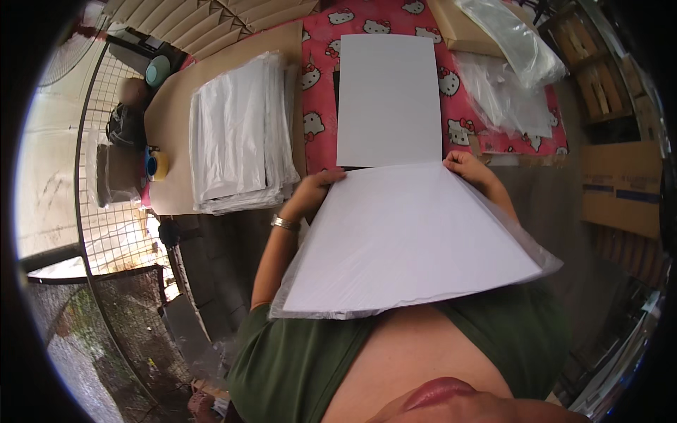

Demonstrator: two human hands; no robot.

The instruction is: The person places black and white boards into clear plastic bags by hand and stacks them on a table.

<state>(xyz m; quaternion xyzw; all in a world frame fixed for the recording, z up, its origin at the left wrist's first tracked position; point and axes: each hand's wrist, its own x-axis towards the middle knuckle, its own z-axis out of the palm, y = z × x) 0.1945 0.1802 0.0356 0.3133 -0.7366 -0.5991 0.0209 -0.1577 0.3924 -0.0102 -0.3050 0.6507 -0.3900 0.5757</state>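
Note:
In front of my chest, a white sheet in a clear plastic sleeve (409, 240) tilts between my hands. My left hand (316, 189), with a metal watch band at its wrist, is closed on the sleeve's far left corner. The fingers of my right hand (469, 170) pinch the far right corner. Just beyond the sleeve's far edge, a stack of plain white sheets (389, 102) lies on the table, with a dark edge showing beneath it.
Left of the sheets, a pile of plastic-sleeved white sheets (236, 134) rests on brown cardboard (169, 141). A yellow tape roll (158, 163) stands at the cardboard's left edge. Clear plastic sleeves (504, 99) lie at the far right on the red patterned tablecloth (321, 99).

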